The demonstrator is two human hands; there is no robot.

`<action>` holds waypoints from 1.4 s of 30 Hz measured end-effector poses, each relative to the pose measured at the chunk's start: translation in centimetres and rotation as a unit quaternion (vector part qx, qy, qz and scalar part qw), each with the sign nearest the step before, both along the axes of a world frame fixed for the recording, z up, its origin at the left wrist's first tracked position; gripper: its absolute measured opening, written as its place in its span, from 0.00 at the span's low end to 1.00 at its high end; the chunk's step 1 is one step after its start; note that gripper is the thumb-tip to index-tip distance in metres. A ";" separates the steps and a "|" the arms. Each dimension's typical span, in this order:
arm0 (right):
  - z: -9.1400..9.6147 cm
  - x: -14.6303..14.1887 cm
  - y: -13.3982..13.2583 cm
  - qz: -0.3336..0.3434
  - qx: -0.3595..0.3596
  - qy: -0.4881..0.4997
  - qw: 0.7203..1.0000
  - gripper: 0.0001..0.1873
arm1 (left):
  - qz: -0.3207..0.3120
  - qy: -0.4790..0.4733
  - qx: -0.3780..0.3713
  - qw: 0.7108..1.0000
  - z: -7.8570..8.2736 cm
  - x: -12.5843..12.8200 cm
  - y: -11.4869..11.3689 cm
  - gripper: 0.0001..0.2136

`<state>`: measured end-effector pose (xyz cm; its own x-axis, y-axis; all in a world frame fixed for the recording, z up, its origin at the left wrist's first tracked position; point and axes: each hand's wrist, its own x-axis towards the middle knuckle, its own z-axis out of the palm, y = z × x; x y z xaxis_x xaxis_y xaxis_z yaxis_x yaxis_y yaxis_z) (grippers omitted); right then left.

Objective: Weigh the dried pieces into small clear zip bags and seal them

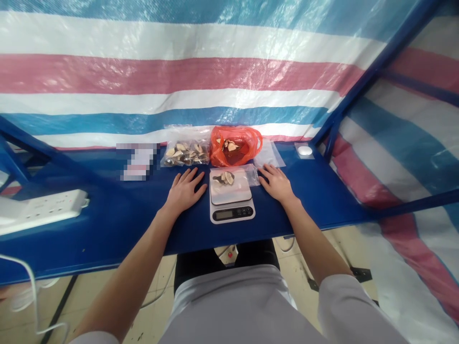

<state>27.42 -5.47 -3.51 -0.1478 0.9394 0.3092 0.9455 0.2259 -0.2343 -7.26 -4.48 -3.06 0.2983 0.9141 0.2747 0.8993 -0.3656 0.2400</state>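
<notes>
Plastic bag (253, 175) of slices (227, 178) on scale (234, 213), red bag (216, 155) holding others, left fingers (192, 176) and right fingers (267, 173) spread

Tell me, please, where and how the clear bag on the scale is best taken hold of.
I'd pinch the clear bag by its flat end, coming from the right with the right hand: that end juts past the scale near that hand, while the slices bunch toward the left.

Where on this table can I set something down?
Bare table lies between the power strip and left hand, and right of the right hand, in front of the white disc. Crowded around the scale: hands beside, red bag behind.
</notes>
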 end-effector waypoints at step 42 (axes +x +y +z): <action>10.4 -4.8 1.4 0.268 0.037 0.304 0.913 0.08 | -0.140 -0.479 -0.263 0.825 8.0 8.0 3.6 0.30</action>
